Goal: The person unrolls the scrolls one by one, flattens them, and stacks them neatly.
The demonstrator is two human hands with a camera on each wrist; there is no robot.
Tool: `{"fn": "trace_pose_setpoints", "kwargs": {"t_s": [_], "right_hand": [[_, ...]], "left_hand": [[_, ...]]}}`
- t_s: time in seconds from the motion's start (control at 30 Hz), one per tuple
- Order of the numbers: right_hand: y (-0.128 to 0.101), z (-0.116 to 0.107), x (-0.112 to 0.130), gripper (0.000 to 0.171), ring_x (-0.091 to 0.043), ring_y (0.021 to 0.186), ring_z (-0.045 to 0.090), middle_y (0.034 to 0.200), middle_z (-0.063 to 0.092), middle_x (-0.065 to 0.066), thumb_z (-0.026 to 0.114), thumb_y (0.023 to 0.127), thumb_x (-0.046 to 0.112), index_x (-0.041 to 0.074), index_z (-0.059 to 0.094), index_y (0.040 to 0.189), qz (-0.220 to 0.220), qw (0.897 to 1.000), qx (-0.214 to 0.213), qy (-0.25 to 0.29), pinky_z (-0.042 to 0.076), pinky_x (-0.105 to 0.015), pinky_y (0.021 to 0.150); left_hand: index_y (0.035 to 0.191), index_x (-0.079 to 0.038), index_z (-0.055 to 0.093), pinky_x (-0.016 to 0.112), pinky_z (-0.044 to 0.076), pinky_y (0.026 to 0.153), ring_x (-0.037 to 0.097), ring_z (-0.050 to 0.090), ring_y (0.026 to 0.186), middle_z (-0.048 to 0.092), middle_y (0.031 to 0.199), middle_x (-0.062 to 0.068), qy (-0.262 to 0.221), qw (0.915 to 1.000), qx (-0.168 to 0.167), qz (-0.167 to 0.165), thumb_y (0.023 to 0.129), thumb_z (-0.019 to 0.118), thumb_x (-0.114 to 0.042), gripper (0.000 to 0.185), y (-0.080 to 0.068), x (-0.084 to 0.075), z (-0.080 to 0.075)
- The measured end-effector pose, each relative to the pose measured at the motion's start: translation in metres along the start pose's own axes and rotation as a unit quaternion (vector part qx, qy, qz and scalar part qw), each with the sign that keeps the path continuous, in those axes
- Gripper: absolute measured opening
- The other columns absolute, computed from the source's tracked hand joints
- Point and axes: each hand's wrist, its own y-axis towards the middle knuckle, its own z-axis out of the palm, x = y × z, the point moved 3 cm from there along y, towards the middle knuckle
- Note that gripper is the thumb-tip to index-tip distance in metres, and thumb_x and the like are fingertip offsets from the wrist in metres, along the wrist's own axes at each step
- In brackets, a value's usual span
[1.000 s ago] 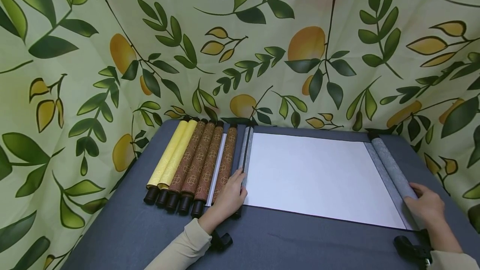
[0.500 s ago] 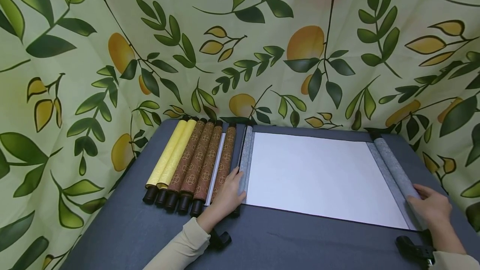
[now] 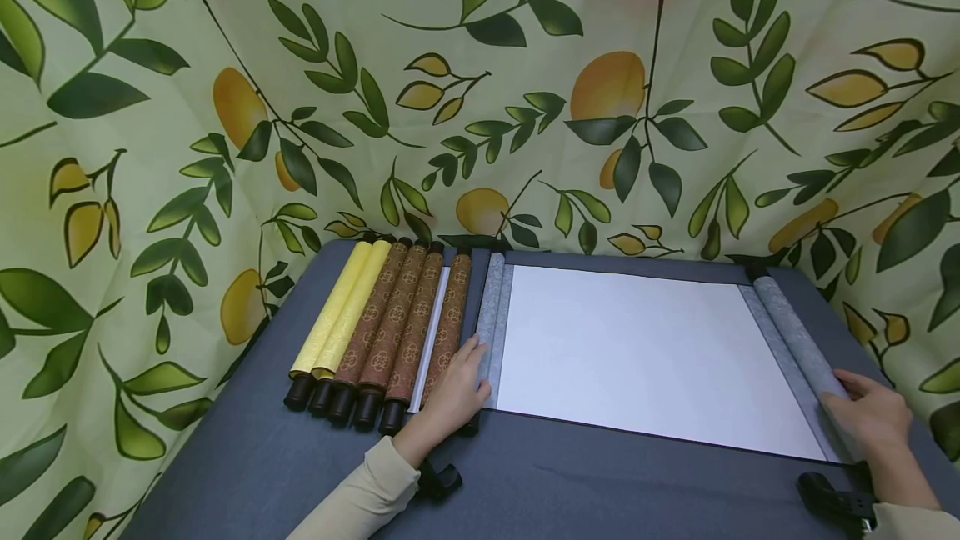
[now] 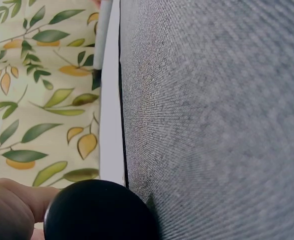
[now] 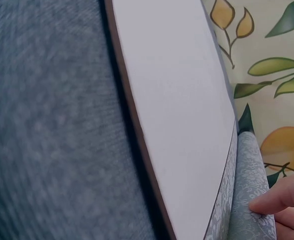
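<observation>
We record the unrolled scroll [image 3: 645, 357] across the right centre of the head view, on the table [image 3: 562, 486], rolled scrolls [image 3: 395, 315] side by side to its left, backdrop cloth [image 3: 510, 82] behind.

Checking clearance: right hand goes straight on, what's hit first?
The grey roll, which the right hand touches. Past it likely the grey border, then white sheet; hand height is unclear.

Smooth, matt paper sheet [image 3: 645, 357]; rough, woven tablecloth [image 3: 615, 494].
</observation>
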Motion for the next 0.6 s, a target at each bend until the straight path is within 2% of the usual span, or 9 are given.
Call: {"fn": "trace_pose_setpoints", "kwargs": {"t_s": [0.17, 0.37, 0.6], "right_hand": [[-0.0009, 0.0001, -0.0009, 0.055, -0.051, 0.120, 0.043, 0.132, 0.044, -0.038, 0.047, 0.086, 0.011, -0.015, 0.041, 0.135, 0.014, 1.000, -0.003, 0.007, 0.029, -0.058, 0.106], [-0.0034, -0.0008, -0.0008, 0.055, -0.051, 0.121, 0.042, 0.133, 0.043, -0.038, 0.047, 0.086, 0.010, -0.015, 0.040, 0.136, 0.024, 1.000, -0.005, 0.011, 0.025, -0.058, 0.109], [-0.0032, -0.0019, -0.0008, 0.056, -0.051, 0.119, 0.043, 0.133, 0.042, -0.039, 0.047, 0.086, 0.010, -0.014, 0.040, 0.136, 0.013, 1.000, -0.007, 0.000, 0.030, -0.058, 0.105]], "left_hand": [[0.130, 0.010, 0.053, 0.050, 0.049, 0.096, 0.043, 0.046, 0.133, 0.047, 0.143, 0.029, -0.007, 0.9999, 0.001, 0.007, 0.083, 0.061, 0.002, 0.049, -0.0007, 0.0001, 0.0013], [0.131, 0.010, 0.052, 0.050, 0.049, 0.094, 0.044, 0.043, 0.136, 0.045, 0.145, 0.030, -0.009, 0.9998, 0.011, 0.015, 0.083, 0.058, 0.005, 0.048, -0.0007, 0.0006, 0.0033], [0.131, 0.009, 0.052, 0.052, 0.049, 0.095, 0.044, 0.041, 0.137, 0.043, 0.146, 0.029, -0.007, 0.9998, 0.015, 0.013, 0.084, 0.058, 0.002, 0.048, 0.0000, 0.0002, 0.0039]]}}
